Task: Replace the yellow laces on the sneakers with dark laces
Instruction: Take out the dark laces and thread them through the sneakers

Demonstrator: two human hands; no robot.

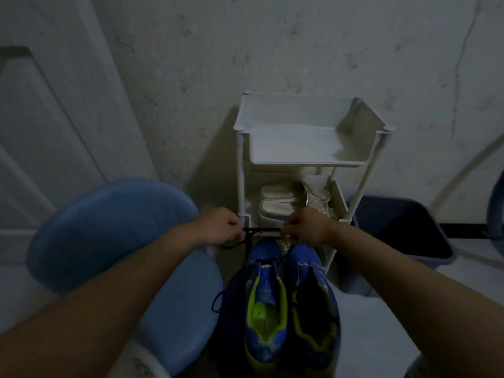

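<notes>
Two blue sneakers with yellow-green lining stand side by side below my hands, the left sneaker (266,301) and the right sneaker (313,304), toes pointing away from me. A dark lace (261,230) is stretched taut between my hands above the toes. My left hand (221,226) grips one end with curled fingers. My right hand (306,226) pinches the other end. More dark lace hangs down toward the left sneaker's eyelets, and a loop (216,301) lies beside that shoe. No yellow lace shows in this dim view.
A white tiered rack (354,159) stands against the wall ahead, with white shoes (278,205) on its lower shelf. Blue round stools (109,227) sit at the left. A dark bin (403,233) is at the right. A door is at far left.
</notes>
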